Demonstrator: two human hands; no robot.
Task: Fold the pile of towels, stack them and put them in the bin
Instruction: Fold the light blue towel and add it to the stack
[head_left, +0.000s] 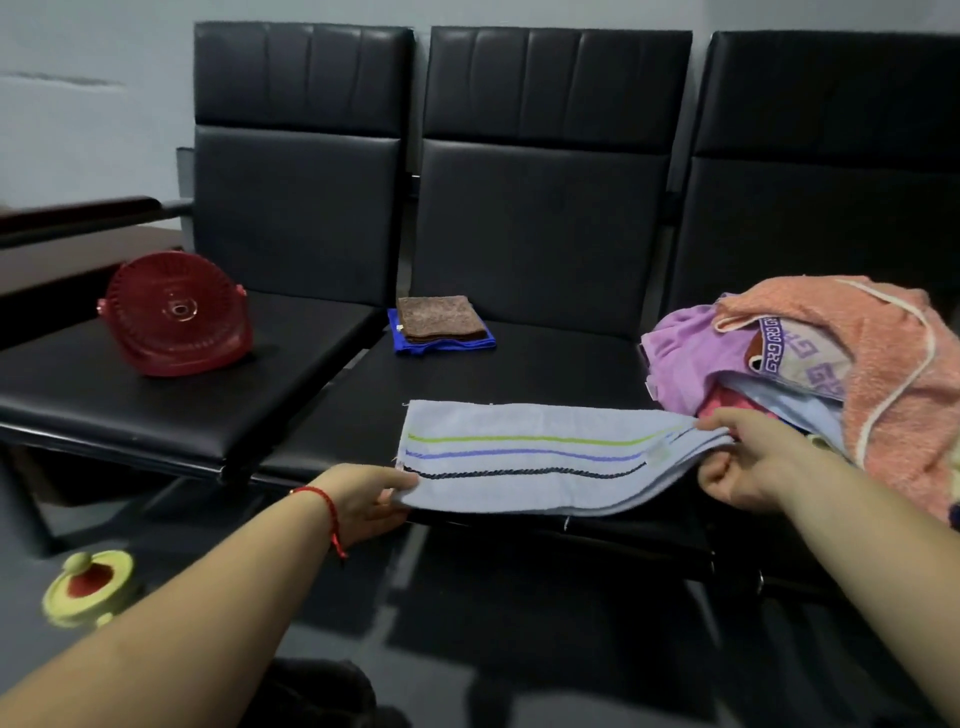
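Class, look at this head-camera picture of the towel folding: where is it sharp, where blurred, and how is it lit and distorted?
Head view: dim, flat light, with faint sheen on the black seats; the striped towel and folded stack are fairly sharp; the yellow toy at the lower left is blurred; the wide lens bends the seat backs and stretches both forearms toward the corners.

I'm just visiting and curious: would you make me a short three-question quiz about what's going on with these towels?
1. True or false: both the left hand and the right hand grip the striped towel.
2. Which towel lies on top of the folded stack? A) brown B) pink C) white
3. Fill in: the red bin lies tipped on the ____ seat.

Key: 1 true. 2 A, brown over blue. 3 left, while the unfolded pile sits on the right.
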